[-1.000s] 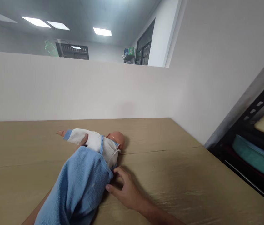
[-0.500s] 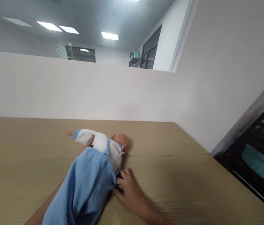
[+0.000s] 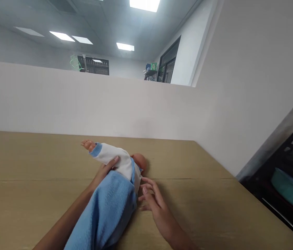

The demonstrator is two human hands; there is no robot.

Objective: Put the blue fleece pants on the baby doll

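Note:
A baby doll (image 3: 121, 191) lies on its side on the brown table, in a white top with blue trim and a blue fleece lower part. Its head (image 3: 139, 161) points away from me, turned to the right, and one plastic hand sticks out at the left. My left hand (image 3: 107, 169) grips the doll's torso under the raised arm, thumb on the white sleeve; its other fingers are hidden. Beside the doll's back, my right hand (image 3: 154, 201) has its fingers spread, the fingertips close to the white cloth. I cannot tell whether they touch it.
The brown tabletop (image 3: 200, 205) has a seam running across it and ends at a low white wall (image 3: 96, 104). On the right, a black shelf rack (image 3: 289, 144) holds a teal item (image 3: 292, 189) and something yellowish. Ceiling lights and a barred window show beyond the wall.
My right hand has let go of the blue fleece edge and moved up and right, fingers opening. The doll has rolled slightly and shifted right in view, with my left hand still holding it.

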